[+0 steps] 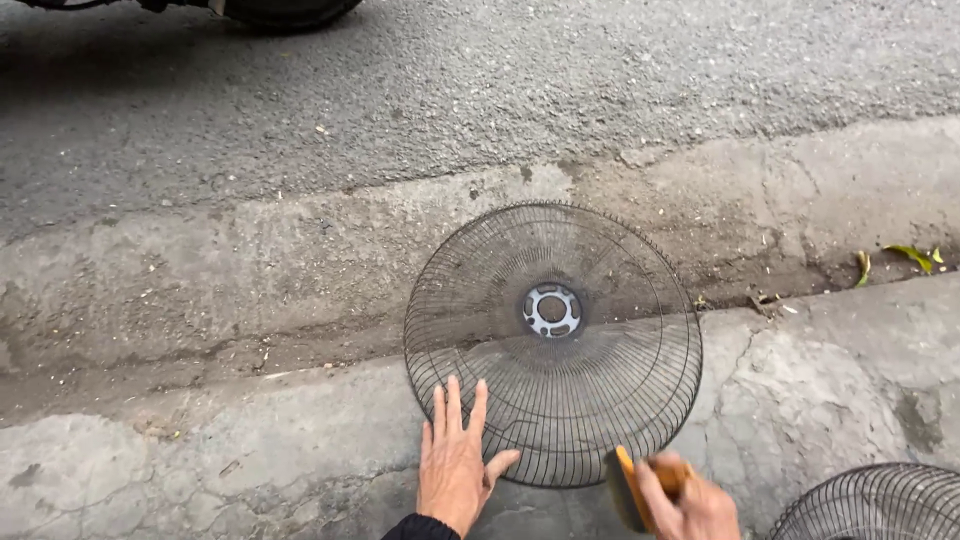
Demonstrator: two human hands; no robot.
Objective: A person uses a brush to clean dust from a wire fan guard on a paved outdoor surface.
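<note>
**Kerbside scrub for a fan guard**

While the left hand (455,468) lies flat and open, fingers spread on the rim of a round wire fan guard (552,345), the right hand (690,505) is closed around an orange-handled brush (630,487) at the guard's near edge. Brushing appears under way; the next stroke needs the thin, dusty wires held steady on rough cracked concrete (200,455). A second guard (880,505) lies right of the right hand.

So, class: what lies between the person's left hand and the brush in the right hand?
In the head view, the lower rim of the wire fan guard lies between the left hand and the brush, over cracked concrete.
</note>
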